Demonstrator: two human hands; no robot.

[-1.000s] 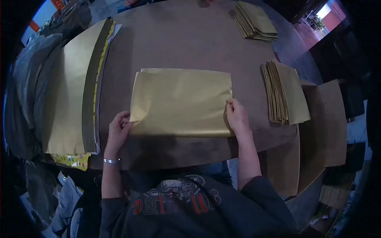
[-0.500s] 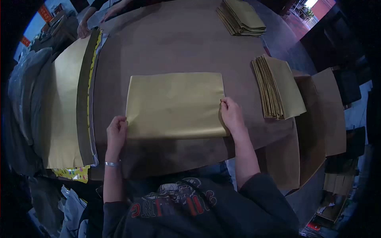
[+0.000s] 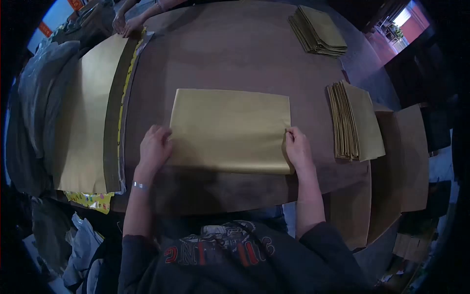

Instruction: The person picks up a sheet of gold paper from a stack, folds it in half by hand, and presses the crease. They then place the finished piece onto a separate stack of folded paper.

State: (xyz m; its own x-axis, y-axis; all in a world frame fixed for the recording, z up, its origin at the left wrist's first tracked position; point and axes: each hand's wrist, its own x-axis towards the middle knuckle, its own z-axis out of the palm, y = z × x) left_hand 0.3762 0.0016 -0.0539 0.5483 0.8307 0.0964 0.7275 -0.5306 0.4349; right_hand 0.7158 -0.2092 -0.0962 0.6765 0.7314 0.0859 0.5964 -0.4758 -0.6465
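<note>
A gold folded paper sheet (image 3: 230, 130) lies in front of me on the brown table, its fold along the near edge. My left hand (image 3: 155, 147) is closed at its left edge, with the fingertips partly hidden. On the opposite side, my right hand (image 3: 298, 147) pinches the right edge between thumb and fingers, and the paper puckers slightly there.
To the left lies a pile of large gold sheets (image 3: 88, 117) with yellow wrapping (image 3: 93, 200) below it; another person's hands (image 3: 128, 25) touch its far end. Folded gold stacks (image 3: 360, 120) (image 3: 320, 32) sit at right and far right. An open cardboard box (image 3: 387, 171) stands beside the table.
The view has shifted, so most things appear farther right. My left hand has moved a little up along the sheet's left edge. The other person's hands have come together at the pile's far corner.
</note>
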